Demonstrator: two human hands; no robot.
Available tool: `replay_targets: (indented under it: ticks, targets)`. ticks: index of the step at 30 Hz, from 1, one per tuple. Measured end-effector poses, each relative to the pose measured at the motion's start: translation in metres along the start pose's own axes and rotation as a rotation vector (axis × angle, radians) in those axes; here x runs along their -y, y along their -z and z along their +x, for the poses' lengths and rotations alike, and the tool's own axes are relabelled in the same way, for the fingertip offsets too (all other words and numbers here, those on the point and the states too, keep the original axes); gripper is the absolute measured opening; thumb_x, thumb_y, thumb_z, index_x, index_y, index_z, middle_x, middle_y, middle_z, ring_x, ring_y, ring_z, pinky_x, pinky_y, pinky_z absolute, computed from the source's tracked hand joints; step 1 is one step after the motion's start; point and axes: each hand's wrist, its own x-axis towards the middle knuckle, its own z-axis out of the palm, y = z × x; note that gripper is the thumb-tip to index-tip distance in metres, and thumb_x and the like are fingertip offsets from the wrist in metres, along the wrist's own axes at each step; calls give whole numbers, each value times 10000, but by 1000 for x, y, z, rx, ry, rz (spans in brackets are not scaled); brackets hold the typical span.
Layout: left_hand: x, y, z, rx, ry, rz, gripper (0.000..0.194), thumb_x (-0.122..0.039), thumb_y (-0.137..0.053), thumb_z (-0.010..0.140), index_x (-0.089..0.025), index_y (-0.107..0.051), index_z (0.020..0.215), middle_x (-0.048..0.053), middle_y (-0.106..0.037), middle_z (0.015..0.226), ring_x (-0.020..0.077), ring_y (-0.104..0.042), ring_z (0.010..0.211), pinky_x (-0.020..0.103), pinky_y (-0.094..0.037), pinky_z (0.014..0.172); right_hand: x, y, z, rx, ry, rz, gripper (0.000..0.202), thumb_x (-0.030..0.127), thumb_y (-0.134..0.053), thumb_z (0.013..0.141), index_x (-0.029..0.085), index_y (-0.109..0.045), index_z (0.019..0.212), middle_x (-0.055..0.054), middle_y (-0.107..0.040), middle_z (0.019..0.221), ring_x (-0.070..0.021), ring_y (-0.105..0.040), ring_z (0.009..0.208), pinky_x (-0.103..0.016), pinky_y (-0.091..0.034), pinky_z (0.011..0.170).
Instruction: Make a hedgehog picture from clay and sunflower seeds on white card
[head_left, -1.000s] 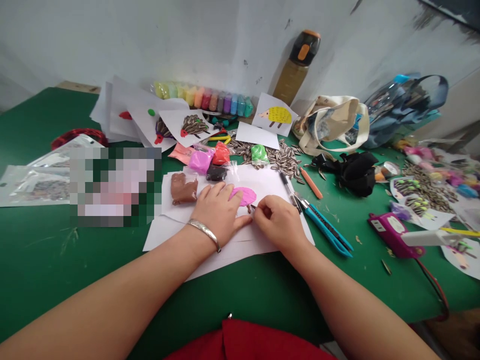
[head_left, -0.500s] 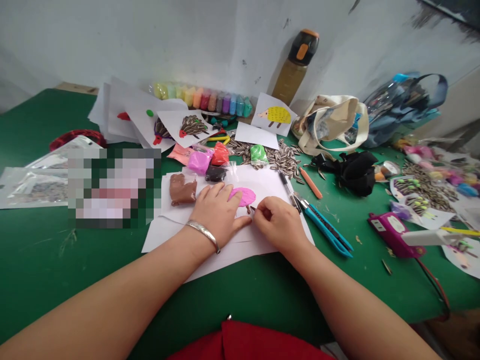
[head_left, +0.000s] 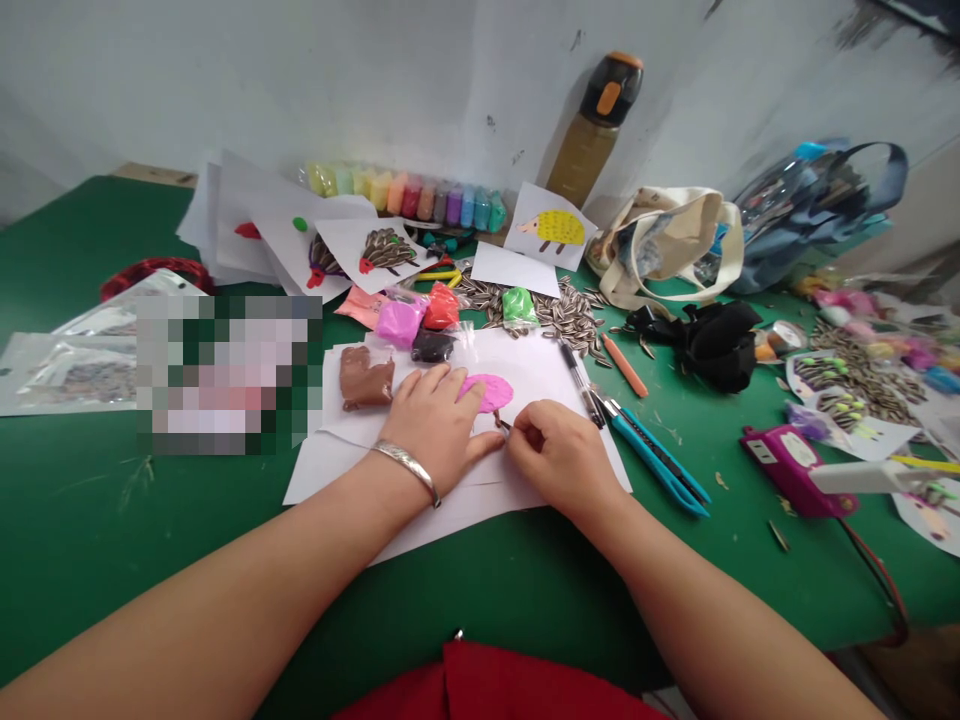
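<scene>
My left hand (head_left: 439, 425) lies flat on the white paper (head_left: 465, 520), fingers spread, beside a flat pink clay oval (head_left: 491, 393) and partly over its left end. A bit of brown clay (head_left: 497, 419) sticks out below the oval. Close to its right, my right hand (head_left: 559, 450) is closed in a pinch. A small dark pointed tip (head_left: 505, 426) shows at its fingertips, against the brown bit; the rest is hidden in the fingers. Left of my left hand is a bag of brown clay (head_left: 366, 378).
Clay packets, including a green one (head_left: 519, 307), lie behind the paper near sunflower seeds (head_left: 574, 315). A pen (head_left: 581, 380), a blue utility knife (head_left: 660, 462) and an orange stick (head_left: 624, 366) lie right. A bottle (head_left: 592, 130) and hedgehog picture (head_left: 551, 228) stand at the wall.
My right hand has shifted very slightly, with the dark tip still at the brown bit below the pink oval. My left hand stays in place. The view has turned slightly.
</scene>
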Motion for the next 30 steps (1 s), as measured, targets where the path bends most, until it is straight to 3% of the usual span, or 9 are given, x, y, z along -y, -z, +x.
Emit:
replay_targets:
  ticks: [19, 30]
  targets:
    - [-1, 1, 0, -19, 4, -28, 461, -493, -619, 862, -159, -616, 1180, 152, -588, 1239, 331, -491, 1180, 478, -378, 983, 2, 1, 0, 27, 11, 61, 118, 161, -521, 780, 205, -521, 671, 7, -568, 652, -139, -508, 618, -264, -357, 598]
    - [0, 0, 0, -9, 1, -10, 492, -530, -594, 867, -151, -604, 1181, 156, -572, 1274, 326, -480, 1189, 461, -363, 993, 3, 2, 6, 43, -153, 173, 93, 185, -554, 752, 214, -568, 665, 24, -619, 650, -136, -545, 613, -254, -384, 597]
